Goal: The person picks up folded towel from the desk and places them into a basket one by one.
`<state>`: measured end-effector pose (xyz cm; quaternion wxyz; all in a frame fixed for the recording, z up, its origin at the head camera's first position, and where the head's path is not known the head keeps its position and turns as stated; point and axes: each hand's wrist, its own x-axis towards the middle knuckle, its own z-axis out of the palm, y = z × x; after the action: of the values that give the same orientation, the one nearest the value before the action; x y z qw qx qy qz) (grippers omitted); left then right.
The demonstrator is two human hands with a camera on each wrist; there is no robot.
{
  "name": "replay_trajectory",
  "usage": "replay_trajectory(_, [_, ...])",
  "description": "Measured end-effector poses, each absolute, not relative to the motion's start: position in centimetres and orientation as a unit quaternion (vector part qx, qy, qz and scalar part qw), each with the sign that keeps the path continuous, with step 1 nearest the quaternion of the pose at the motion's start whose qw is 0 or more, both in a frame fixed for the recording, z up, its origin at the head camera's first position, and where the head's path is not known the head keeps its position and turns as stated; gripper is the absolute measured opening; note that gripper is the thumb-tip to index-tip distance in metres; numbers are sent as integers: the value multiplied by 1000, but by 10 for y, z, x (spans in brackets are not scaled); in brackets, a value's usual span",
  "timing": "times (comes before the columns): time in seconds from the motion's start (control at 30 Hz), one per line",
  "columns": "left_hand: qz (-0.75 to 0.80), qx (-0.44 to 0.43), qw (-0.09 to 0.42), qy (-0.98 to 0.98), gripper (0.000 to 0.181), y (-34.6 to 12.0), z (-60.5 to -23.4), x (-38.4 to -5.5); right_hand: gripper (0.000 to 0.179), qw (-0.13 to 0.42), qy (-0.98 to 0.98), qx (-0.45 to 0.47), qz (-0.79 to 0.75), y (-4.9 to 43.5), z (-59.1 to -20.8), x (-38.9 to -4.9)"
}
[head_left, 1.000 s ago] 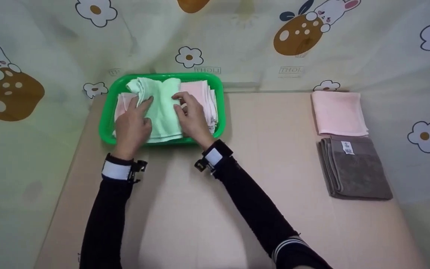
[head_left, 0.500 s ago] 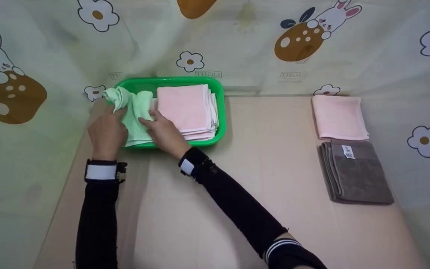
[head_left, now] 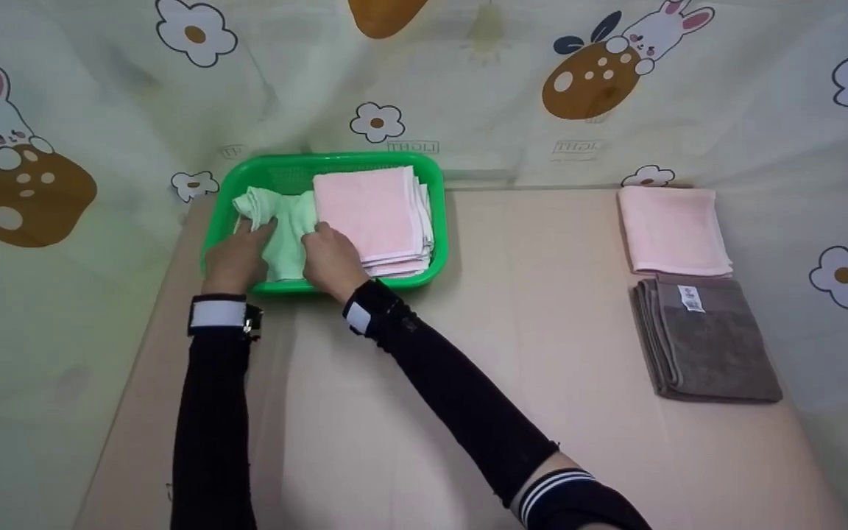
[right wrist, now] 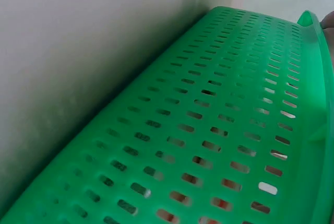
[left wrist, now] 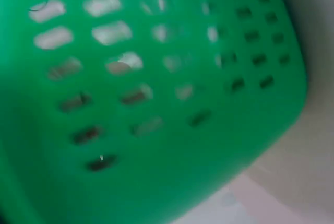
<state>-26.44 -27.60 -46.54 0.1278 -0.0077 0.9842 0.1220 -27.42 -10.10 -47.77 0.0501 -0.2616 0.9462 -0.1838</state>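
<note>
A: Head view first: where to find the green cloth [head_left: 290, 239]?

B: Lying in the left half of the green basket [head_left: 387, 159], rumpled at its far left corner. Just to the right, in the same basket: a pink cloth stack [head_left: 365, 210] with white edges.

A: And the left hand [head_left: 236, 261]?

B: At the cloth's left side, touching it, with two digits reaching toward the far side. Cannot tell whether pinching it.

A: The right hand [head_left: 334, 261]?

B: At the cloth's right edge, beside the stack, fingers bent. Tips hidden; cannot tell whether gripping.

A: Farther right on the table [head_left: 512, 368]?

B: A single pink cloth [head_left: 674, 228], folded; just nearer, a folded grey towel [head_left: 718, 346] with a white label [head_left: 690, 298].

A: Left wrist view?

B: Mostly filled by the basket's slotted wall, blurred, with a pale surface along the right.

A: Right wrist view?

B: Looking along the slotted wall, rim at right, pale surface at left.
</note>
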Motion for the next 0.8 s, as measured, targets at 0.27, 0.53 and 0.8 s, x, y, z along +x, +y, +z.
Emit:
replay_trajectory(0.27, [41,-9,30,999,74,-272,-476,-269,28,54,947,-280,-150,-98,-480,-278])
replay_trajectory(0.53, [-7,43,63,997,70,-275,-477,-270,28,39,942,-319,-92,-101,-481,-280])
replay_trajectory(0.8, [9,37,184,982,69,-274,-477,-279,40,64,934,-349,-47,-97,-480,-281])
